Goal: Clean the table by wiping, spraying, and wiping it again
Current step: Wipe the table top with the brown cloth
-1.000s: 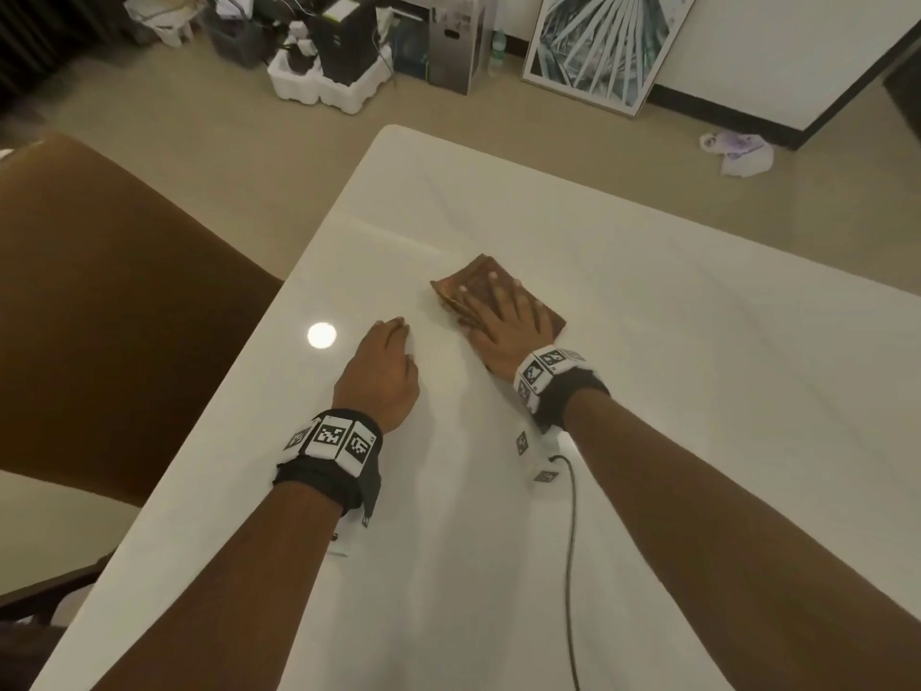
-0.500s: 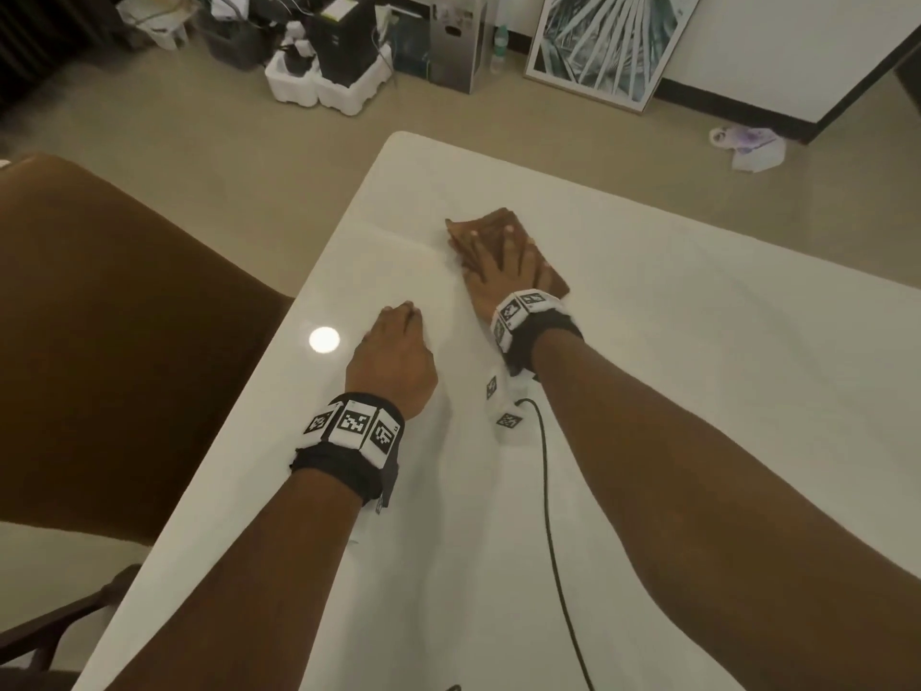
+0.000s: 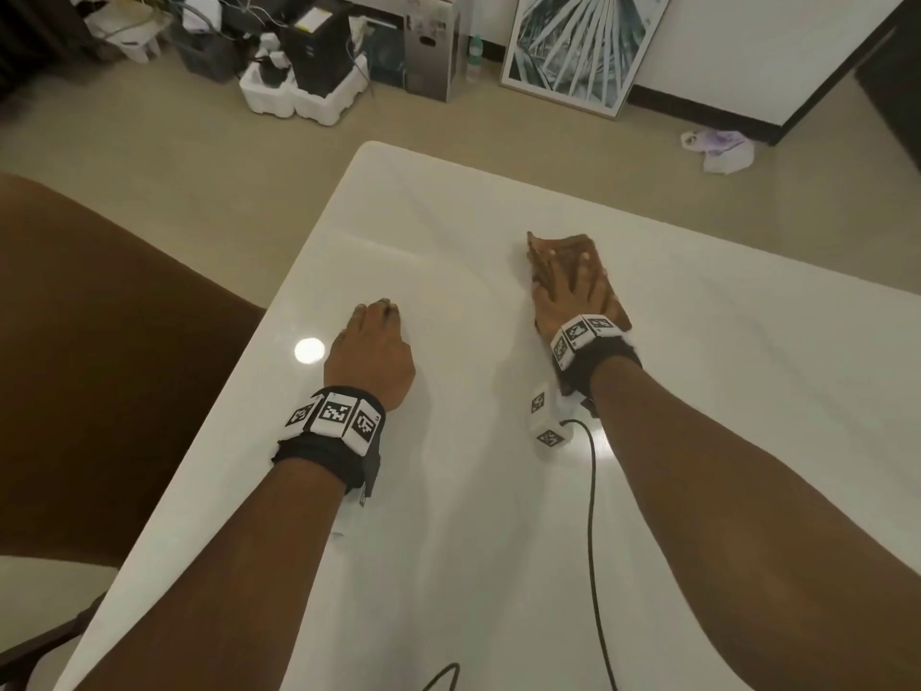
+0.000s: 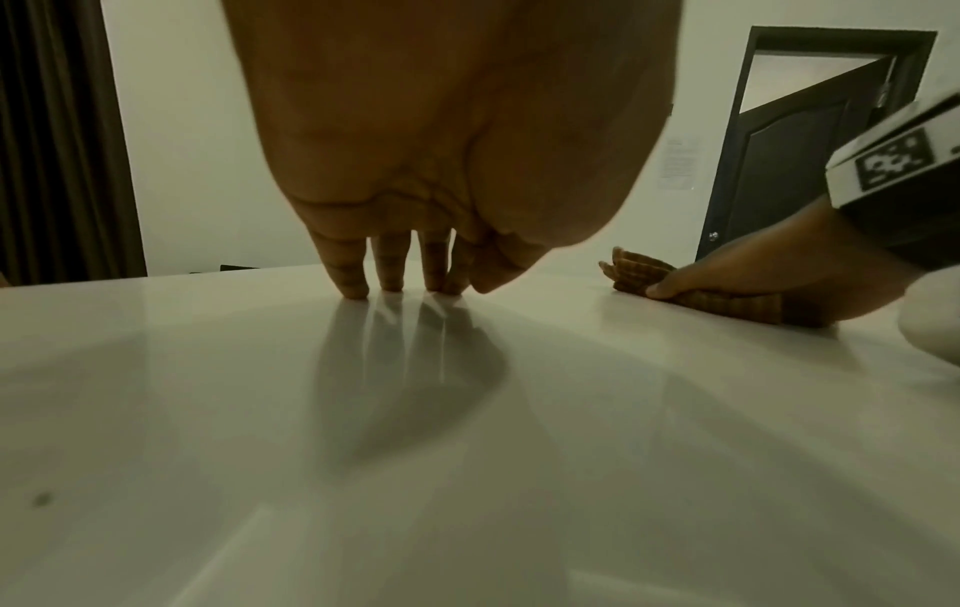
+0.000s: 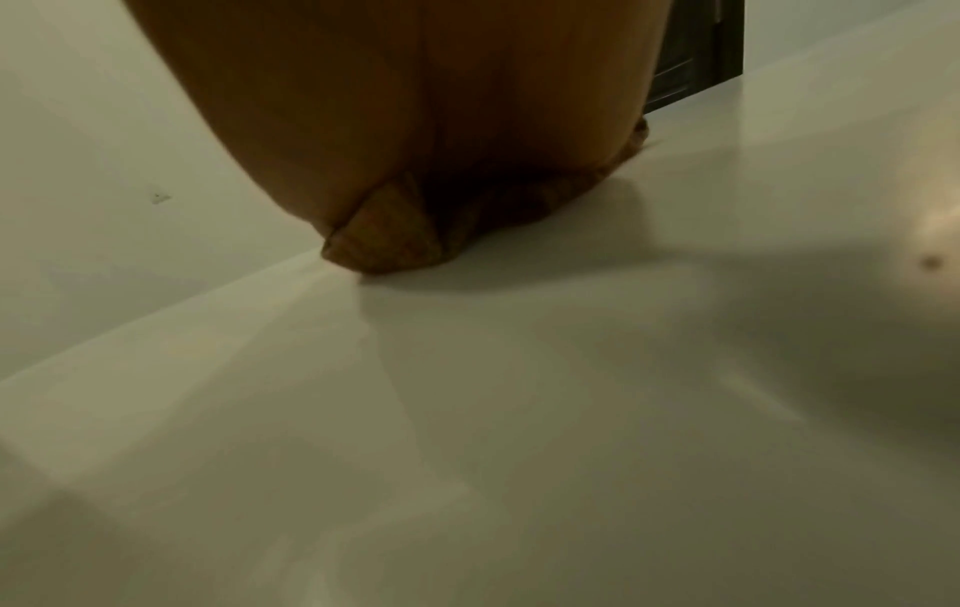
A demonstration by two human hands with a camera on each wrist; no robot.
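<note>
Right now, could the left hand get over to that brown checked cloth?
Probably yes. The left hand rests fingertips-down on the white table, holding nothing; bare tabletop lies between it and the brown checked cloth. The right hand already presses on it, though.

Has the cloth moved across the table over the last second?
Yes. The cloth under the right hand has slid away from the left hand, rightward along the table.

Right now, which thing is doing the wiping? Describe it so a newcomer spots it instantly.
Start at the white table filling the head view. On its far half, the right hand presses flat on a folded brown checked cloth. It is the only fabric on the tabletop; the left hand nearby rests its fingertips on bare surface.
</note>
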